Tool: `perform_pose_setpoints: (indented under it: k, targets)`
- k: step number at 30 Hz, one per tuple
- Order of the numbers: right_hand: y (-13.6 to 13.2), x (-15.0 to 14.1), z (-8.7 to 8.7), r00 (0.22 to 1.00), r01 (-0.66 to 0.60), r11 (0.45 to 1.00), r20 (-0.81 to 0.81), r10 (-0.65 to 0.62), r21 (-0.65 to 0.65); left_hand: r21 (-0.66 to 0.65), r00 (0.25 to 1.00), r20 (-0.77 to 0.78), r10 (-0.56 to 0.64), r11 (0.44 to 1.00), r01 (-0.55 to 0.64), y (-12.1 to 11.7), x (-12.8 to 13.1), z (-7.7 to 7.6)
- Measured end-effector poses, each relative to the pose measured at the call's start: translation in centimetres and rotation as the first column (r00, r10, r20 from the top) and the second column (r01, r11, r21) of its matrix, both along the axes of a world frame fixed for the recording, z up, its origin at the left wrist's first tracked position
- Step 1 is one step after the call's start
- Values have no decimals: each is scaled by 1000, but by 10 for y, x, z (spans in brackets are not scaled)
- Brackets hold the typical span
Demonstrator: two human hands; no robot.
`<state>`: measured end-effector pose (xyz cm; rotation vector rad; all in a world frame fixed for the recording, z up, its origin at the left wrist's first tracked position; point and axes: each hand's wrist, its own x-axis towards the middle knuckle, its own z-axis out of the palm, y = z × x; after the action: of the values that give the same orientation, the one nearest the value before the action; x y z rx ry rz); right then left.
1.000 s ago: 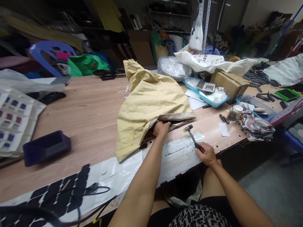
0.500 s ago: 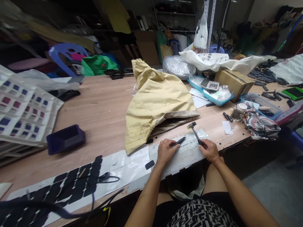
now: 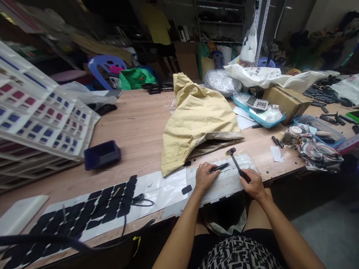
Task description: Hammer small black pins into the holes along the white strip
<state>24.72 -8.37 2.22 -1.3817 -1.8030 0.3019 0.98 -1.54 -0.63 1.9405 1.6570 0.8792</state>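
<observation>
My left hand is closed on a thin black strip and presses it onto a white plastic sheet at the table's near edge. Gripped by its handle in my right hand is a small black hammer, its head raised just above the sheet. A small black pad lies on the sheet to the left of my left hand. A yellow cloth sack lies just behind the hands, its open mouth facing them.
Rows of black pads on a white sheet, crossed by black cables, run along the near left edge. A dark blue tray and stacked sample cards stand left. Blue trays, a calculator, a cardboard box and striped cloth crowd the right.
My left hand came out of the sack's mouth with the black strip and set it on the white sheet. The view has swung left; the right hand kept the hammer.
</observation>
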Motion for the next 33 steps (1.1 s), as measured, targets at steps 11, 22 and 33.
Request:
perform_pose_setpoints:
  k: [11,22,33]
  targets:
    - [-29,-22,12,945,-97,995,313,92,2,9,998,63,8,1000,-9,2,0,-3]
    - [-26,-17,13,940,-44,999,340,31,31,0,999,50,1,1000,-1,3,0,-4]
    - [10,8,7,996,84,992,-23,-87,-91,-17,1000,24,11,1000,-11,0,0,-1]
